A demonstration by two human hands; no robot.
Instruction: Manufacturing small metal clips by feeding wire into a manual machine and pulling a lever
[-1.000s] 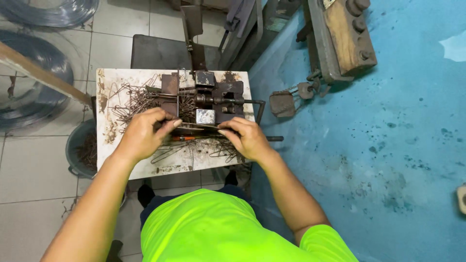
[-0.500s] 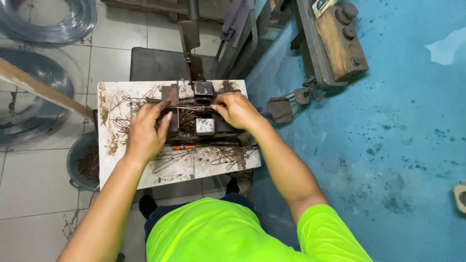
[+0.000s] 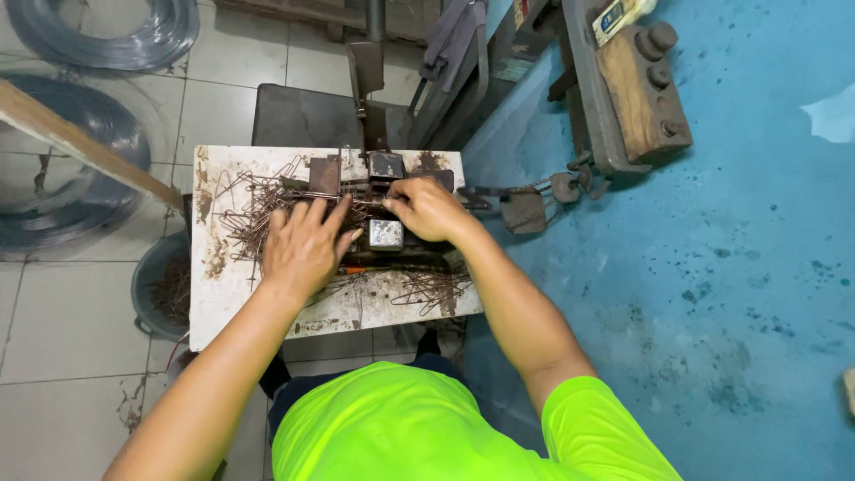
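A small white, rust-stained work table (image 3: 223, 285) carries a dark metal bending jig (image 3: 385, 233) with square steel blocks. Bent brown wire pieces (image 3: 254, 209) lie piled on its left part, and more wire pieces (image 3: 427, 287) lie at the front. My left hand (image 3: 305, 248) rests flat on the wire pile just left of the jig, fingers spread. My right hand (image 3: 431, 208) sits on the jig's right side, fingers curled over the metal parts; what they pinch is hidden.
Coils of grey wire (image 3: 107, 36) lie on the tiled floor at the left. A bucket (image 3: 160, 289) with scrap wire stands beside the table. A wooden plank (image 3: 80, 142) crosses the left. A heavy machine frame (image 3: 623, 98) stands on the blue floor (image 3: 730, 267).
Both hands have moved from the table's front edge up onto the jig. The left hand now lies over the wire pile, the right one on the jig's right side.
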